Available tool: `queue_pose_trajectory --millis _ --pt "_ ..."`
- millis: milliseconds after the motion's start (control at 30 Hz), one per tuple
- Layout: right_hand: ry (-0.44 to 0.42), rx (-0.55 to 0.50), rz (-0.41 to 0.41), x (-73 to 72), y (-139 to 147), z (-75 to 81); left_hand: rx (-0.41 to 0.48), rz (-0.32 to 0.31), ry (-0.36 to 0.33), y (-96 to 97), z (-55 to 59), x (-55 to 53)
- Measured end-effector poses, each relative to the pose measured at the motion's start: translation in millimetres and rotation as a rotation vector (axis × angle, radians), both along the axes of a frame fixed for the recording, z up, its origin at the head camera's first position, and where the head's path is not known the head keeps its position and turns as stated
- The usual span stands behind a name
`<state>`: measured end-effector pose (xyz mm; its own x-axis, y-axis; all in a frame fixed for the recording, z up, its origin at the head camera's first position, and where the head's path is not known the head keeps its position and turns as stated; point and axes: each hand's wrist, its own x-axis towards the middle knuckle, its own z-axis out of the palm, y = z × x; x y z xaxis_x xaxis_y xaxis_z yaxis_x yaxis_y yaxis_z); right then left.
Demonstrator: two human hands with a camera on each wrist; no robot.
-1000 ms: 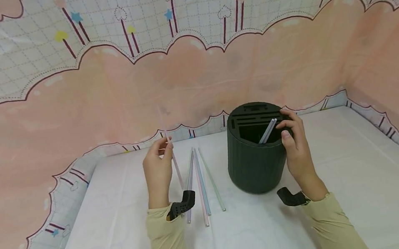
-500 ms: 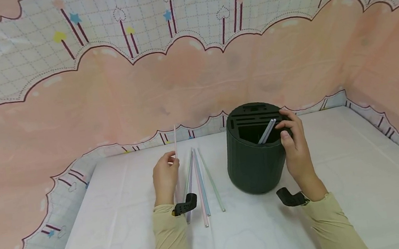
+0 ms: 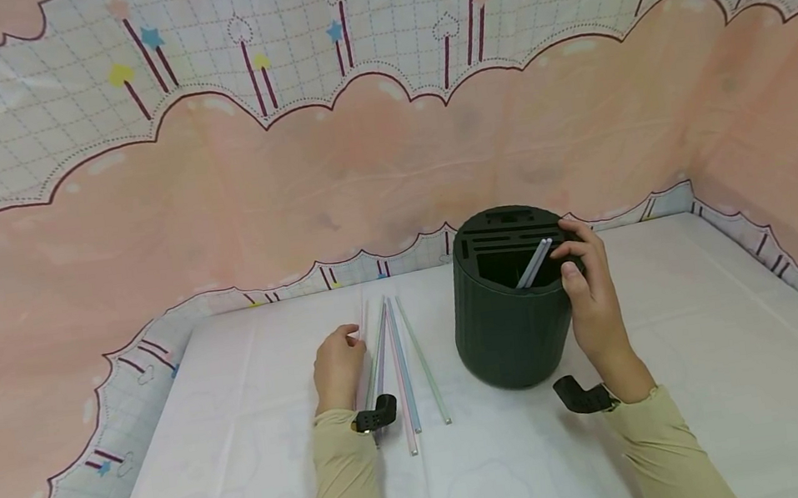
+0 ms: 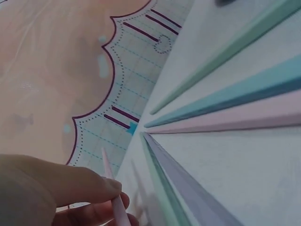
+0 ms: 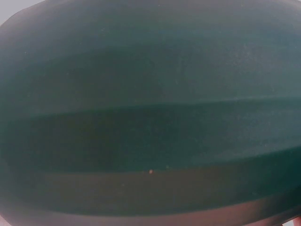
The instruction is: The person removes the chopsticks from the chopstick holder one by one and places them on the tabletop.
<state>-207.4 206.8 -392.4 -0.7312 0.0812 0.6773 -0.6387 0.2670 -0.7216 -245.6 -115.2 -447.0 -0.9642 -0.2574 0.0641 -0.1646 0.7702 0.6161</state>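
Note:
My left hand [image 3: 339,368] is low over the table, just left of a fan of slim pastel pencils. Between thumb and fingers it pinches a pink pencil [image 4: 121,214], whose far end shows past the fingertips. Beside it lie a lavender pencil [image 4: 188,190] and a green pencil [image 4: 162,188], then another pink pencil [image 4: 235,117], a blue pencil [image 4: 225,96] and a second green pencil [image 4: 225,59]. My right hand [image 3: 595,299] grips the rim and side of a dark green pen holder [image 3: 512,331], tilted slightly. Two greyish-lavender pencils [image 3: 535,263] lean inside its large opening. Its ribbed wall [image 5: 150,136] fills the right wrist view.
A white cloth covers the table [image 3: 194,478]. Behind it hangs a patterned peach-and-white backdrop [image 3: 357,162], which turns a corner at the right. The pen holder's top has narrow slots [image 3: 509,226] behind the large opening. Black camera mounts [image 3: 581,395] sit on both wrists.
My left hand has come down and slightly right, lowering the pink pencil from upright toward the table beside the others. My right hand and the pen holder have stayed nearly in place.

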Motion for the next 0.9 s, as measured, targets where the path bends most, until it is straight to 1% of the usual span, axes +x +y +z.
queue_pose_trajectory --millis 133,400,500,633,700,767,833,900 --pt "0.002 -0.001 0.001 -0.5 0 -0.2 -0.01 -0.003 -0.021 1.0 -2.9 2.1" --pt "-0.005 0.003 -0.003 0.1 0 1.2 -0.026 -0.024 -0.054 1.8 -3.9 4.2" --pt "-0.005 0.003 -0.004 0.5 0 1.6 -0.029 -0.032 -0.06 1.8 -2.2 4.6" --pt "-0.01 0.002 -0.003 0.8 0 1.7 -0.019 -0.05 -0.067 2.1 3.4 5.5" --pt "-0.014 0.001 -0.003 0.9 0 1.7 -0.003 -0.071 -0.064 2.9 8.8 6.1" --pt "-0.014 0.0 -0.003 1.0 0 1.3 0.01 -0.109 -0.055 4.2 15.3 7.0" --pt "-0.012 0.002 -0.005 0.9 0 0.9 0.023 -0.162 -0.044 6.4 23.0 8.1" --pt "-0.008 0.004 -0.004 0.9 0 0.6 0.032 -0.228 -0.035 9.7 30.8 9.8"
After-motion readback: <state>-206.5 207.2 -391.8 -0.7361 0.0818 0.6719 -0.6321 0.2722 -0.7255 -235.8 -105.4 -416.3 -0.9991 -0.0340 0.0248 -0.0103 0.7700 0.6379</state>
